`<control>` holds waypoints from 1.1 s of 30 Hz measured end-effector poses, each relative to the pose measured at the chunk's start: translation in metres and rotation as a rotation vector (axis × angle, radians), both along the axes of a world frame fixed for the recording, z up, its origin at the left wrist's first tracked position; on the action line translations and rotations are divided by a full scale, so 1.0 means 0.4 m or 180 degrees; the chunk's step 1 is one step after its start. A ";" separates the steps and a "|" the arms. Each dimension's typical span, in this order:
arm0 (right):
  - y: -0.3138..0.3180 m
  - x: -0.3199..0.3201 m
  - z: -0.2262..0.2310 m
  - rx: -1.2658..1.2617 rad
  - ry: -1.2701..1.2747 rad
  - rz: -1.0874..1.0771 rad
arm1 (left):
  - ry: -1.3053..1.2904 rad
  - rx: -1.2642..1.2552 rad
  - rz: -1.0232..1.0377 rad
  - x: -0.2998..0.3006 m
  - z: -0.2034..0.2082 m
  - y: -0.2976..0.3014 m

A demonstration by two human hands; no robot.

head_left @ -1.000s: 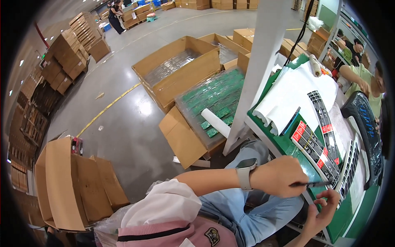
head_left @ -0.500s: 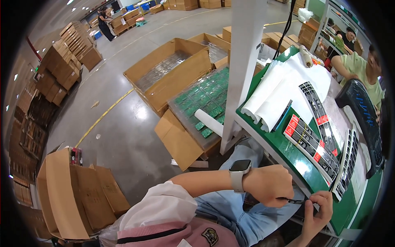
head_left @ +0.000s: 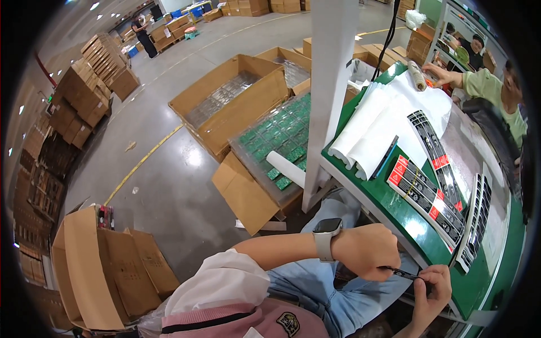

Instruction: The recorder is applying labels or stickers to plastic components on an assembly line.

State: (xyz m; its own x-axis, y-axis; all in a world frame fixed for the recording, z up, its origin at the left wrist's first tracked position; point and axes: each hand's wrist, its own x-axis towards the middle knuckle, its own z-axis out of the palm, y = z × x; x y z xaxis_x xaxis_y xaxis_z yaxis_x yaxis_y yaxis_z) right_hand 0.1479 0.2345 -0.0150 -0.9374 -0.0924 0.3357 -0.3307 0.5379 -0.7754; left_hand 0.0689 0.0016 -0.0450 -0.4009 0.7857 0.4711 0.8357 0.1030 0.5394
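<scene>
My left hand (head_left: 369,252), with a grey-banded watch on the wrist, is closed on one end of a small black strip (head_left: 404,274) with pale markings, like a sticker label. My right hand (head_left: 433,288) pinches the strip's other end between thumb and fingertips. The strip spans the short gap between both hands, over my lap beside the table's near edge. Close by on the green table (head_left: 414,225) lie curved black-and-red label sheets (head_left: 431,200) and a narrower black-and-white label sheet (head_left: 478,217).
White sheets (head_left: 375,121) and a roll (head_left: 416,76) lie farther back. A co-worker's arm (head_left: 448,74) reaches across there, near a long dark curved part (head_left: 489,121). A white post (head_left: 328,84) stands left of the table. Open cartons (head_left: 242,93) and green circuit boards (head_left: 276,132) stand beyond it.
The co-worker's arm has stretched toward the roll, and the dark curved part has shifted away to the back right. My hands stay nearly in place; the strip between them has tilted slightly.
</scene>
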 end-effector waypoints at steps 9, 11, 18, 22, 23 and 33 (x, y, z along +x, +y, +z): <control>0.065 0.041 -0.002 0.0015 0.1001 -0.0291 | -0.2097 -0.0385 -0.0252 -0.048 -0.099 -0.006; 0.125 0.086 0.011 0.0039 0.0999 -0.0837 | -0.2127 -0.0778 -0.0052 -0.017 -0.106 0.003; 0.514 0.509 -0.019 0.2007 0.0745 -0.4253 | -0.2511 -0.1167 -0.0931 0.049 -0.166 0.105; 0.702 0.980 -0.025 0.3622 0.0037 -0.6362 | -0.2651 -0.0998 -0.0969 0.047 -0.196 0.128; 0.720 1.102 -0.021 0.3899 0.0040 -0.6730 | -0.2768 -0.0966 -0.0955 0.045 -0.200 0.126; 0.672 1.868 -0.096 -0.0135 -0.1388 -0.9468 | -0.3515 -0.1219 -0.1117 0.071 -0.202 0.184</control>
